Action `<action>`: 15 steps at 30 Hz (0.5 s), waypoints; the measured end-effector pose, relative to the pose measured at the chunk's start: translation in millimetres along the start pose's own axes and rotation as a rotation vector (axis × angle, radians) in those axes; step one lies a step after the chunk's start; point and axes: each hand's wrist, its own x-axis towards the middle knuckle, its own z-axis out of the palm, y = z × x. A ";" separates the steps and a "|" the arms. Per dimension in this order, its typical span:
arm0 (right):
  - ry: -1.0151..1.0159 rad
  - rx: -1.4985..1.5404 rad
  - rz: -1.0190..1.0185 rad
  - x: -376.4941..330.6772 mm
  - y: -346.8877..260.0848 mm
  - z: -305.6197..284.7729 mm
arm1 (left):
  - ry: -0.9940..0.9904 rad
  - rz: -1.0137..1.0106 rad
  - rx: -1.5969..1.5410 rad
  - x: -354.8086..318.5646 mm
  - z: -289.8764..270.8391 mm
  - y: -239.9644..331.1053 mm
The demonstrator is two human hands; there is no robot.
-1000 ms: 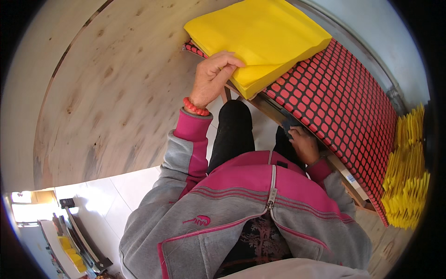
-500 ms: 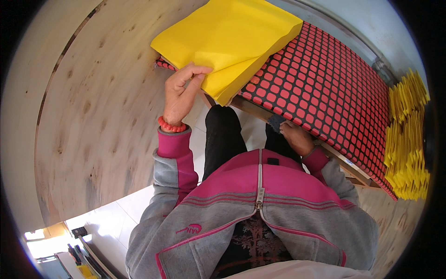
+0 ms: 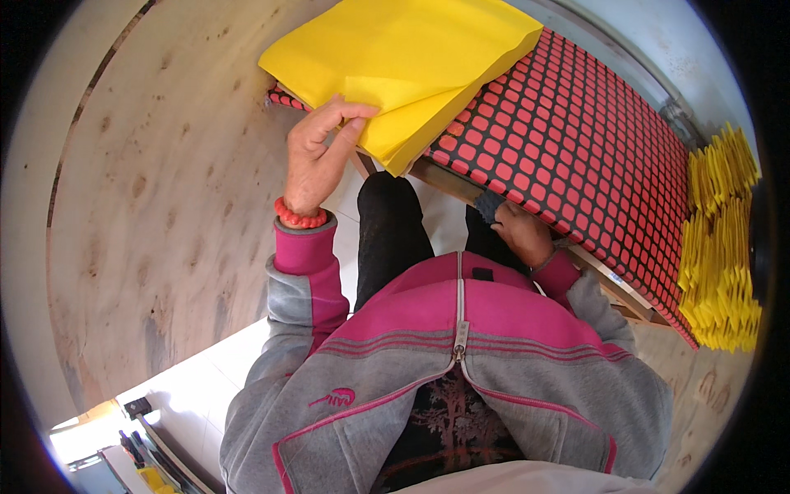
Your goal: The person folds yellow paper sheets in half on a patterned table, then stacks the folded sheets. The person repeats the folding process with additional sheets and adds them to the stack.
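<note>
While a broad pale wooden board [image 3: 181, 189] spreads along your left, the desk [image 3: 568, 156], under its red-and-black patterned cover, slants away to your right. On the desk's far left end you have the thick stack of yellow sheets [image 3: 403, 58], its near corner jutting past the front edge. Beyond the desk's right end stand tall rows of folded yellow pieces [image 3: 722, 247]. Your left hand [image 3: 317, 156] is at the stack's near left edge, thumb and forefinger pinching the rim of the top sheet [image 3: 403, 95], which lifts a little there; you can't tell whether more than one sheet is caught. Your right hand [image 3: 524, 236] is low at the desk's front edge, fingers curled beside a dark blue-grey cloth [image 3: 489, 206] and touching it; their tips are hidden, so you can't tell whether they grip it. Around your left wrist sits a red beaded bracelet [image 3: 299, 216].
</note>
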 end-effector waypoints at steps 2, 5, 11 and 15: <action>-0.050 0.044 -0.038 -3.5 -8.1 -9.3 | 0.002 -0.003 -0.004 -1.1 -0.3 -1.6; -0.126 0.070 -0.047 -6.0 -12.7 -16.0 | -0.002 -0.033 -0.037 -3.1 -0.5 -3.1; -0.051 -0.202 -0.106 -0.4 20.0 1.6 | -0.001 0.007 -0.033 -2.1 -1.5 -4.2; 0.079 -0.234 -0.061 -6.8 39.1 20.1 | -0.007 0.008 -0.051 -2.0 -1.4 -5.1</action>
